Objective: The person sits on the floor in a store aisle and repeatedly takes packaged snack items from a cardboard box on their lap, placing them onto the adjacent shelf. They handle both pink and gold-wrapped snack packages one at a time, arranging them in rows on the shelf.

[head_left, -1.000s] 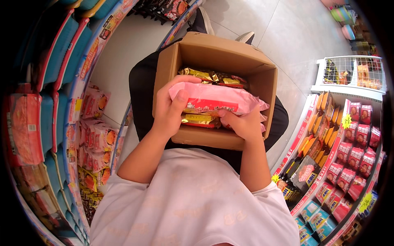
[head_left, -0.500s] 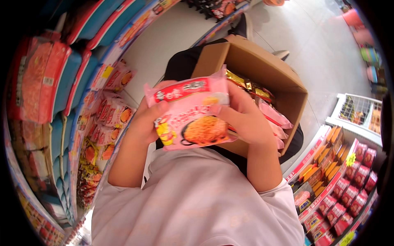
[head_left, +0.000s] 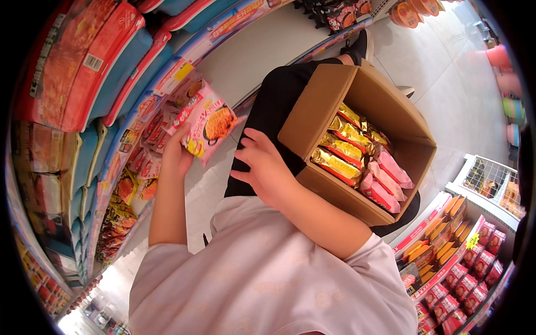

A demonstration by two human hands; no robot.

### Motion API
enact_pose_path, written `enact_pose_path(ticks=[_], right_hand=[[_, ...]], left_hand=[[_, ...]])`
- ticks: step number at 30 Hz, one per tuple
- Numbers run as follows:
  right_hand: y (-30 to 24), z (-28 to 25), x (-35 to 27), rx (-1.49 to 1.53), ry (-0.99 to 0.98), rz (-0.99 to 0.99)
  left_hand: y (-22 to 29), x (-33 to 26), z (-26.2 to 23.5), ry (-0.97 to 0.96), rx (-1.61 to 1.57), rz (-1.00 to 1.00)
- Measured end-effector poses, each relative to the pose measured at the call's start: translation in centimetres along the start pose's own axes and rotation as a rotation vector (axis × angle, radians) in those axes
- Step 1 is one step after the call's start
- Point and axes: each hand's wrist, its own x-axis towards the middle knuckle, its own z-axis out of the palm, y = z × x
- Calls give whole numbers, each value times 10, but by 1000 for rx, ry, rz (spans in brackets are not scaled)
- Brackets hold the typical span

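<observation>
My left hand grips a pink instant noodle packet by its near left edge, at the front of the lower shelf on the left. Behind it on that shelf lie more pink packets, partly covered by the held one. My right hand is empty, its fingers spread, just right of the held packet and over my dark trouser leg. On my lap rests an open cardboard box. Inside it are several gold-and-red packets and several pink packets.
Large red-and-blue multipacks fill the upper left shelf above a printed edge strip. Yellow and red packets sit lower on the left. At the right stands a display of red packs beside a white wire basket.
The pink packet has moved from in front of my chest to the left shelf, now in my left hand alone. My right hand has let go and opened; the box's contents are uncovered.
</observation>
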Motion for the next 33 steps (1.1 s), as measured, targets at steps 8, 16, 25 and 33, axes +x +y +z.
enact_pose_path(ticks=[8, 16, 25, 33], right_hand=[[59, 10, 142, 86, 118, 165], [60, -2, 192, 132, 31, -27], [62, 0, 193, 60, -58, -101], [71, -11, 207, -74, -48, -206]], left_hand=[[-27, 106, -54, 6, -131, -49], [-35, 50, -20, -71, 45, 196], [43, 54, -51, -312, 555, -149], [32, 79, -33, -234, 586, -172]])
